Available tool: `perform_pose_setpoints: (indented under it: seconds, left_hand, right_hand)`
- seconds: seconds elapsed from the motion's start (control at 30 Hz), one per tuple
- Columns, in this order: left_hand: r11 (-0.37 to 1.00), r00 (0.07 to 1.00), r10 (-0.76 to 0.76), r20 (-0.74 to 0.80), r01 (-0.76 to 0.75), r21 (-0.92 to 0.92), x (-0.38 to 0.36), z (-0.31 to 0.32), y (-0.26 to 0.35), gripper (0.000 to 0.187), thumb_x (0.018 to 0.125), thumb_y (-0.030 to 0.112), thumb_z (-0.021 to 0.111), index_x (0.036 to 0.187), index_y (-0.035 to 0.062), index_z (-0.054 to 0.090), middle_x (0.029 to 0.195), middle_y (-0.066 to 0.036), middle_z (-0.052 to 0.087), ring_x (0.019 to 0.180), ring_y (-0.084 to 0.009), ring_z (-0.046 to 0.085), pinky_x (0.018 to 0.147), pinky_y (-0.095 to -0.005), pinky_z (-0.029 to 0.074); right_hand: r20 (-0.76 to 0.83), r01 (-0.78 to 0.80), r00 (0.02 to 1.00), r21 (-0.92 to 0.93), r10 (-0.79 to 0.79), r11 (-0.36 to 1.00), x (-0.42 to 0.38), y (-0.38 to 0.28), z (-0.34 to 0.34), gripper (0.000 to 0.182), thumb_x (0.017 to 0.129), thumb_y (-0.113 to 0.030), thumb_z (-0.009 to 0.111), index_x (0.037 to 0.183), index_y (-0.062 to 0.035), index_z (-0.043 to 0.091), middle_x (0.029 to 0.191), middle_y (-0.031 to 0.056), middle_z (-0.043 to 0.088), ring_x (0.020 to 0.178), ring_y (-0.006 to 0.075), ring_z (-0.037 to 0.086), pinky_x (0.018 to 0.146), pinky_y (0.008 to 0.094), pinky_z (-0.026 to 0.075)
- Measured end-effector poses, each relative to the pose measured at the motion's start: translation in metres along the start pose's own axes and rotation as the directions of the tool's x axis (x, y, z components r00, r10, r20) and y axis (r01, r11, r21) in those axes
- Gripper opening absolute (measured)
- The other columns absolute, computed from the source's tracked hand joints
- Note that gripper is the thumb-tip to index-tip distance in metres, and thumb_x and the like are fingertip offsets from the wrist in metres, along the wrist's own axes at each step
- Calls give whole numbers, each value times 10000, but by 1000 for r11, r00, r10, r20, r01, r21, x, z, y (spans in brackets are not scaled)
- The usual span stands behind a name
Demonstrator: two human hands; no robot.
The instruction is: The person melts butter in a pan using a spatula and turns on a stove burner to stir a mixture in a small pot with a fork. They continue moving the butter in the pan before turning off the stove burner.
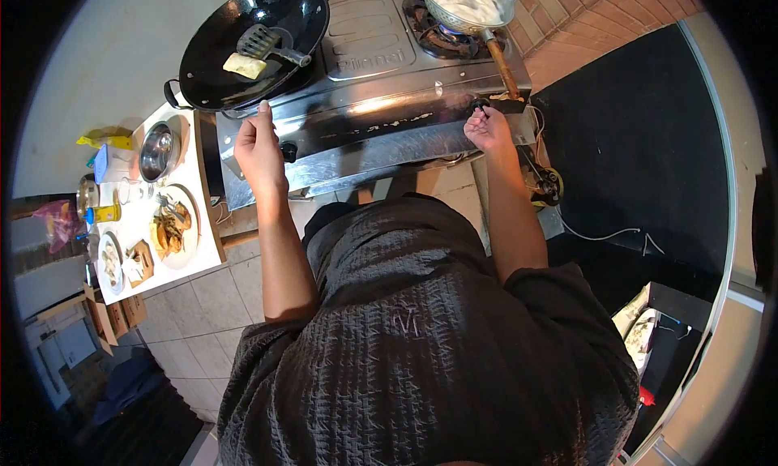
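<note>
My right hand [488,130] grips the black stove knob [480,106] at the right of the steel gas stove's front. Above it, a pan [504,12] of pale, whitish food sits on the right burner, its wooden handle [501,65] pointing toward me. Blue flame shows under that pan. My left hand [260,156] is held in front of the wok, fingers curled in and thumb up, with nothing visible in it. Beside it is the left stove knob [288,151]. The black wok [211,44] holds a slotted spatula [263,43] and a folded yellowish piece of food [245,66].
On the left, a white table [212,243] carries a steel bowl [159,151], a plate [191,251] of browned food and several packets. A brick wall [592,12] and a black panel [640,142] stand right of the stove. Cardboard boxes [121,320] lie lower left.
</note>
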State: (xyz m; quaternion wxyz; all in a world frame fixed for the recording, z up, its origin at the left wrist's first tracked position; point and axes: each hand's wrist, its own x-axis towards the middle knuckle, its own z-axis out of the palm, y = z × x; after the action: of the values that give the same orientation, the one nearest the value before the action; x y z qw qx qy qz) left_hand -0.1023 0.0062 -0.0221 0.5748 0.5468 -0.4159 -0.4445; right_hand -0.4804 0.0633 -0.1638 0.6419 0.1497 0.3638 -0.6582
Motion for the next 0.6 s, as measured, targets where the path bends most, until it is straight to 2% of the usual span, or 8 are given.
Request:
perform_pose_setpoints:
  seconds: [0.07, 0.27, 0.37, 0.6]
  left_hand:
    - [1000, 1000, 17, 5, -17, -4, 0, 0, 0, 372, 879, 278, 589, 577, 107, 455, 529, 75, 359, 486, -22, 254, 442, -209, 175]
    - [999, 1000, -20, 3, 20, -33, -2, 2, 6, 361, 881, 266, 590, 582, 104, 469, 535, 81, 354, 495, -21, 251, 451, -209, 178]
    - [999, 999, 36, 19, -35, -9, 1, 2, 1, 329, 884, 260, 575, 601, 130, 468, 533, 79, 344, 464, -23, 261, 428, -199, 177]
    - [999, 999, 27, 21, -28, 32, 2, 4, 0, 324, 887, 250, 569, 601, 127, 478, 517, 77, 346, 459, -23, 267, 427, -197, 181]
  right_hand:
    - [-49, -3, 999, 10, 3, 1000, 0, 0, 2, 148, 871, -181, 428, 778, -70, 456, 559, -11, 445, 490, 133, 395, 512, 270, 319]
    - [-16, -39, 999, 65, 40, 997, 0, -3, 3, 154, 882, -165, 393, 776, -69, 450, 550, -14, 442, 489, 132, 410, 518, 277, 320]
    - [-1, -35, 999, 79, 35, 996, -2, -2, 5, 172, 890, -159, 363, 763, -75, 443, 544, -19, 432, 487, 131, 409, 528, 282, 320]
    - [-10, -44, 999, 102, 45, 994, -3, -2, 7, 192, 890, -157, 349, 741, -75, 438, 538, -21, 424, 487, 130, 406, 536, 293, 322]
